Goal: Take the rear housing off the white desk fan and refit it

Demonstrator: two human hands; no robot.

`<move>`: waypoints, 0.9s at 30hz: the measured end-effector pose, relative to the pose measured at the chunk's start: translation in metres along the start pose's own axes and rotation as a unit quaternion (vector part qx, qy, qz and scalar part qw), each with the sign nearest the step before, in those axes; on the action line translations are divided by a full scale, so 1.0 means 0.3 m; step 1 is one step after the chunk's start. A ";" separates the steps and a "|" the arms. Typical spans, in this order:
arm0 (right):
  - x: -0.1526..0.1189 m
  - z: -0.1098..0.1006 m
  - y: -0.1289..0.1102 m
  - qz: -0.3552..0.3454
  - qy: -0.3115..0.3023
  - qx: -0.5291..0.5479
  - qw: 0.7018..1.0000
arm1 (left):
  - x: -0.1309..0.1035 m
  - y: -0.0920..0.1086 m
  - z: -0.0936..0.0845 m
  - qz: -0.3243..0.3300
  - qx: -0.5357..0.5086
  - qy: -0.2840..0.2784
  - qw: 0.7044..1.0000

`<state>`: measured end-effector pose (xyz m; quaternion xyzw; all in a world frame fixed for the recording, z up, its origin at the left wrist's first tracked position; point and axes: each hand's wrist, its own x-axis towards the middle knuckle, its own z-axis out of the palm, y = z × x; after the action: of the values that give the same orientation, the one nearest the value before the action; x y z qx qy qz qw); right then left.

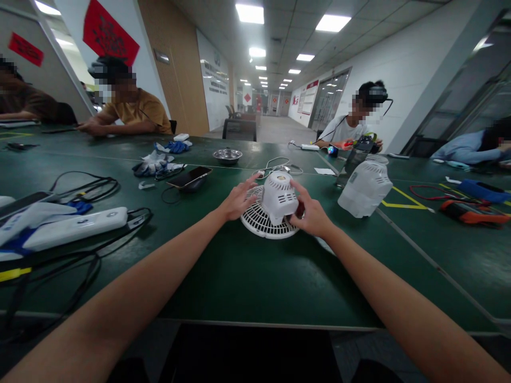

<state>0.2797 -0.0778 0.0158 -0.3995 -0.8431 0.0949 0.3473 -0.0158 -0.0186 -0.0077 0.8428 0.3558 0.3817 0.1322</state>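
A white fan motor housing (pixel 280 197) with vent slots sits upright, face down, on its round white fan grille (pixel 261 227) in the middle of the table. My right hand (pixel 313 214) curls its thumb and fingers against the housing's right side. On the other side, my left hand (pixel 239 201) has its fingers stretched apart at the grille's left edge, close to the housing; whether it touches is hard to make out. A white cable (pixel 275 162) lies looped behind the housing.
Right of the fan stand a cloudy plastic jug (pixel 365 189) and a dark bottle (pixel 355 154). To the left lie a phone (pixel 190 177), gloves (pixel 157 162), a metal bowl (pixel 227 155) and a white power strip (pixel 77 229) with black cables. Several people sit around the table.
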 end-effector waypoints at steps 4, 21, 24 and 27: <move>0.002 -0.018 0.060 0.031 0.035 -0.034 0.998 | -0.005 -0.045 -0.007 -0.128 -0.006 0.012 0.992; 0.001 -0.017 0.062 0.031 -0.002 0.031 0.999 | 0.009 -0.067 0.007 -0.182 0.007 -0.065 0.981; 0.004 -0.002 0.038 0.054 0.016 0.002 0.998 | 0.004 -0.061 0.008 -0.188 -0.005 -0.061 0.980; 0.005 -0.003 0.026 0.080 0.037 0.016 0.996 | -0.003 -0.052 0.007 -0.178 -0.052 -0.029 0.982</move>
<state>0.2845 -0.0717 0.0137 -0.4633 -0.7934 0.1215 0.3757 -0.0225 -0.0080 -0.0172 0.7685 0.4758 0.3455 0.2524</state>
